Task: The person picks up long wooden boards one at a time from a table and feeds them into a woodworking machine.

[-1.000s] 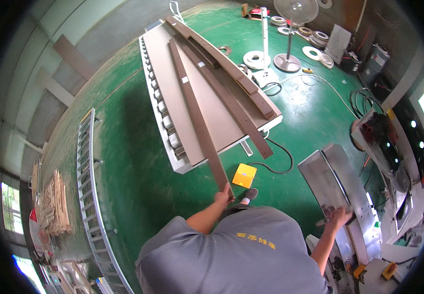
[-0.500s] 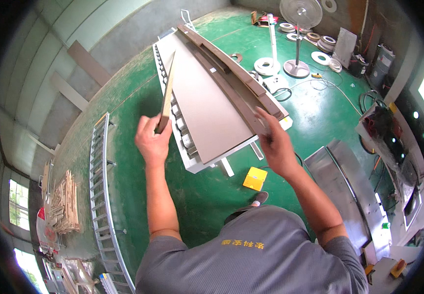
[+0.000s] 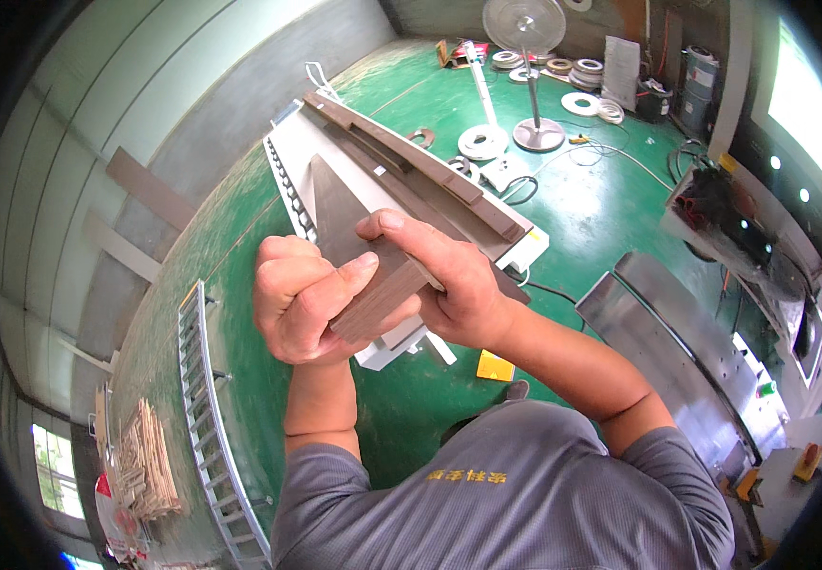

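A dark brown wood-grain board (image 3: 337, 195) is raised close to me, its long body running away over the white roller stand (image 3: 531, 249). My left hand (image 3: 299, 302) is closed round the board's near left corner, thumb on the edge. On the near right side my right hand (image 3: 463, 290) grips the same board, with a finger laid across its top. The near end face, also brown, shows between the two hands. Much of the stand's surface is hidden behind the board and hands.
Long brown strips (image 3: 430, 173) lie along the stand's right side. A ladder (image 3: 204, 418) runs along the left. On the green floor are a yellow box (image 3: 495, 366), a fan (image 3: 536, 135), tape rolls (image 3: 483, 142) and cables. A metal machine (image 3: 682, 351) stands at right.
The board has been lifted nearer and turned from edge-on so its broad face shows. My right hand has moved left from beside the stand and taken hold of the board.
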